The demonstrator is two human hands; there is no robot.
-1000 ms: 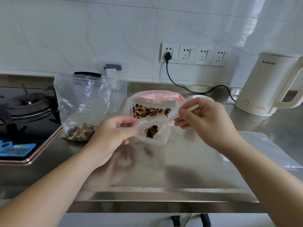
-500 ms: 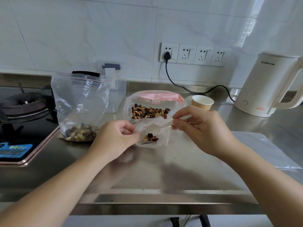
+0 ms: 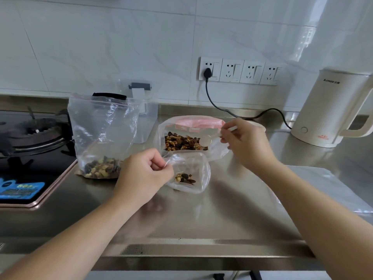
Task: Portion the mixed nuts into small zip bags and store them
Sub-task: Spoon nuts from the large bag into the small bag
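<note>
White marble-veined tile wall (image 3: pixel 101 41) with four-gang socket strip (image 3: pixel 239 71), one black plug (image 3: pixel 207 73) in, cord running to cream kettle (image 3: pixel 331 110) at right; brushed steel counter (image 3: pixel 201 215); black gas hob (image 3: pixel 30 142) at left; bright glare on tiles upper right.

I've only 1 view: wide-angle head cam, looking fwd and down over the steel counter (image 3: pixel 232 215) from its front edge toward the tiled wall (image 3: pixel 101 47). It sits close, both forearms in shot. No 2nd view, so nothing's shared.
</note>
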